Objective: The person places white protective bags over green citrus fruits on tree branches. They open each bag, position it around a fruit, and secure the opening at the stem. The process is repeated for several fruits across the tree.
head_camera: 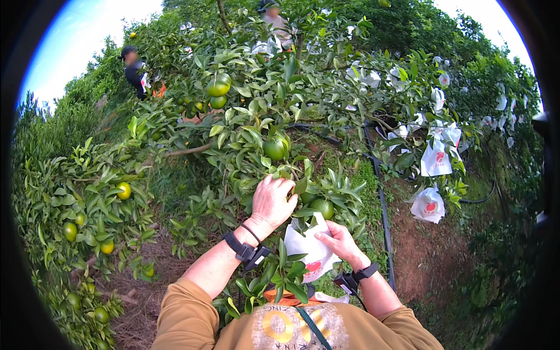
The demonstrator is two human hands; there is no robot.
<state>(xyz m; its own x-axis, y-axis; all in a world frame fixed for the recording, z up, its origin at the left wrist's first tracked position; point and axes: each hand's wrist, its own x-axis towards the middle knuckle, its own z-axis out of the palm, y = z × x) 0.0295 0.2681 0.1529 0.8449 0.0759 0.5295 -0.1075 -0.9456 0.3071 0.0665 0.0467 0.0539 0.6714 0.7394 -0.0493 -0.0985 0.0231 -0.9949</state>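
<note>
My right hand (343, 243) pinches the upper edge of a white fruit bag (309, 249) with a red print, held below a green citrus fruit (323, 208). Leaves overlap the bag's left edge. Up and to the left, my left hand (273, 201) reaches in among the citrus leaves, its fingertips bent at a twig or leaf. Foliage hides whether those fingers grip anything. Another green citrus fruit (274, 149) hangs just beyond the left hand.
Bagged fruits (428, 204) hang on the right branches. Bare green and yellow fruits (124, 190) hang at left. A black irrigation pipe (381, 197) runs along the ground at right. Two people (134, 72) stand among the trees behind. An orange pouch (286, 301) sits at my waist.
</note>
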